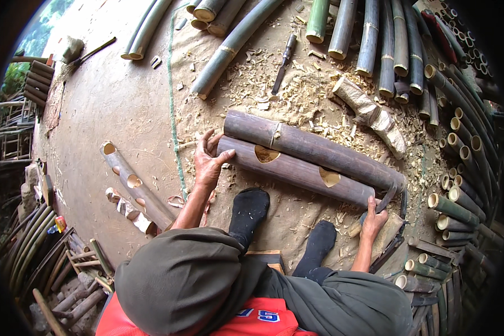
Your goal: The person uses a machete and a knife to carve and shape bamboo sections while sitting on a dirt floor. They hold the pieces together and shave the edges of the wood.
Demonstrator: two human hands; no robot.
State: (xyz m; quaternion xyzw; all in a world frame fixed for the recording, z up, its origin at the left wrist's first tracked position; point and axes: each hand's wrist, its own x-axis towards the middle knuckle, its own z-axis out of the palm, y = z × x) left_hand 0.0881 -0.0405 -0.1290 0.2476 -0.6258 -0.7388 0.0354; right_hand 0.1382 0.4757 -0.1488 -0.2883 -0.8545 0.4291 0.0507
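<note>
A dark brown bamboo tube (297, 171) with two scooped holes in its upper side lies in front of my feet. My left hand (208, 162) grips its left end, the thumb on top and the fingers around the end. At the other end my right hand (373, 220) holds the tube, thumb up against the edge. Right behind it, touching along its length, is a longer dark bamboo tube (325, 149) with a node ring. A dark curved strap or tool (395, 197) is by the right ends, partly hidden. Beyond the tubes a chisel (284, 64) rests among shavings.
A pale-marked log piece (369, 115) lies beyond the tubes at right. Bamboo poles (341, 33) line the far side, with stacked lengths (453, 210) at right. Left of me sit another holed tube (158, 211) and a short wood piece (130, 211). Shavings (319, 115) cover the ground.
</note>
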